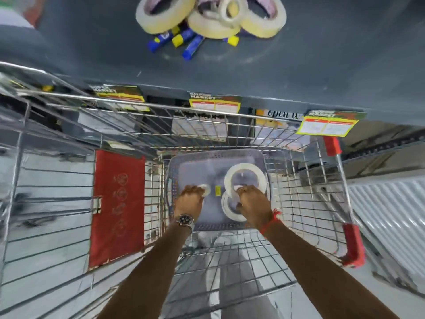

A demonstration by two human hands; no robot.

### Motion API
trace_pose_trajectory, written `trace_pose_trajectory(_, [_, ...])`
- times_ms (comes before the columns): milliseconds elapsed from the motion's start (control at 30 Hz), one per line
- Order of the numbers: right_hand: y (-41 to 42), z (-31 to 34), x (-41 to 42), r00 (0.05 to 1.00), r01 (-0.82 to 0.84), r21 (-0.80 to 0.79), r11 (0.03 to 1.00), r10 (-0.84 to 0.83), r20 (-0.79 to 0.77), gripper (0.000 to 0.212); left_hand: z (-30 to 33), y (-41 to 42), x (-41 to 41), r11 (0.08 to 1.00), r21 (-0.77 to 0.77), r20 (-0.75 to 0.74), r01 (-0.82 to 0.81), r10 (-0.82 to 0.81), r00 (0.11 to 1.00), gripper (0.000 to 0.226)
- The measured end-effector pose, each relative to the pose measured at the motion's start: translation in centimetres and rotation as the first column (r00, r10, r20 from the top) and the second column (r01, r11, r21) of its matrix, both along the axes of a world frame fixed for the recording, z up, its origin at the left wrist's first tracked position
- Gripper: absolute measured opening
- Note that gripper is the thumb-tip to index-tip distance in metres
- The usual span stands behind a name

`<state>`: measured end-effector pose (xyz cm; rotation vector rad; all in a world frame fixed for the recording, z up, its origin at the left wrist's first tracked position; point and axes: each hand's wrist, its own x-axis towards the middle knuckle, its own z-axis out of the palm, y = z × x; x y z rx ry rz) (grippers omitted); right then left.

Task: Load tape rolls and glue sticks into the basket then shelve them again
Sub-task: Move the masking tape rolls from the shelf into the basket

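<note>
Both bare forearms reach down into the wire shopping cart point(230, 116). Left hand point(190, 199) pinches a small clear tape roll point(205, 188) over the grey plastic basket point(181, 166); right hand point(253, 203) grips two larger white tape rolls point(230, 178). More tape rolls point(158, 21) and blue-yellow glue sticks point(192, 48) lie on the dark shelf point(322, 54).

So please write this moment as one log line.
left hand: holds small tape | right hand: holds tape roll | basket: in cart | shelf: glue sticks
</note>
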<state>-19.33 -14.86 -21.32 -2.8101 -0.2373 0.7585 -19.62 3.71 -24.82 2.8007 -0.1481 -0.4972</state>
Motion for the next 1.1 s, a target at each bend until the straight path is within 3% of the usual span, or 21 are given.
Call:
trace_pose_trajectory(167, [-0.1, -6.7, -2.3, 0.984, -0.055, -0.117, 0.992, 0.034, -0.176, 0.039, -4.4, -0.5, -0.8, 0.988, 0.106, -0.179, 0.108, -0.088, 0.98, 0.024])
trace_pose_trajectory(233, [-0.4, -9.2, -3.3, 0.987, -0.048, -0.123, 0.991, 0.028, -0.161, 0.036, -5.4, -0.3, -1.3, 0.977, 0.095, -0.141, 0.191, -0.177, 0.974, 0.029])
trace_pose_trajectory(300, [0.0, -8.4, -3.4, 0.966, 0.042, -0.075, 0.996, -0.059, -0.251, 0.036, -6.1, -0.4, -1.7, 0.97, 0.045, -0.173, 0.237, -0.226, 0.959, 0.047])
trace_pose_trajectory(433, [1.6, -4.7, -1.7, 0.976, 0.15, -0.009, 0.989, -0.15, -0.159, 0.04, -4.3, -0.6, -1.9, 0.97, 0.032, -0.178, 0.243, -0.233, 0.956, 0.066])
trace_pose_trajectory(467, [1.8, -3.9, -1.3, 0.975, 0.198, -0.002, 0.98, -0.198, -0.097, 0.039, -4.1, -0.6, -2.0, 0.966, 0.073, -0.109, 0.248, -0.239, 0.965, 0.064])
trace_pose_trajectory(533, [2.5, -1.6, -0.3, 0.957, 0.287, 0.063, 0.956, -0.289, 0.023, 0.036, -2.7, -0.5, -1.9, 0.97, 0.011, 0.045, 0.245, -0.245, 0.969, 0.056])
trace_pose_trajectory(633, [3.7, 3.4, 2.3, 0.878, 0.329, 0.326, 0.887, -0.414, 0.241, 0.03, 0.5, -0.4, -0.5, 0.965, -0.1, 0.328, 0.244, -0.2, 0.923, 0.036])
trace_pose_trajectory(733, [4.6, 9.7, 5.9, 0.717, 0.204, 0.501, 0.841, -0.477, 0.509, 0.021, 6.3, -0.6, 3.6, 0.97, -0.119, 0.621, 0.214, -0.096, 0.778, 0.037])
trace_pose_trajectory(800, [4.8, 13.8, 8.8, 0.605, 0.103, 0.578, 0.81, -0.512, 0.61, 0.024, 10.9, -0.5, 6.7, 0.977, -0.105, 0.732, 0.183, -0.048, 0.679, 0.047])
trace_pose_trajectory(867, [4.5, 17.2, 12.0, 0.552, 0.062, 0.601, 0.797, -0.529, 0.645, 0.024, 15.2, 0.1, 10.3, 0.987, -0.132, 0.766, 0.095, 0.041, 0.641, 0.052])
trace_pose_trajectory(933, [4.0, 19.1, 15.7, 0.559, 0.108, 0.563, 0.819, -0.519, 0.647, 0.025, 18.8, 0.5, 14.1, 0.994, -0.106, 0.761, -0.018, 0.093, 0.642, 0.059])
trace_pose_trajectory(1100, [2.9, 20.3, 23.2, 0.755, 0.083, 0.36, 0.929, -0.294, 0.585, 0.055, 22.6, 1.8, 21.9, 0.991, -0.006, 0.573, -0.134, 0.113, 0.811, 0.07])
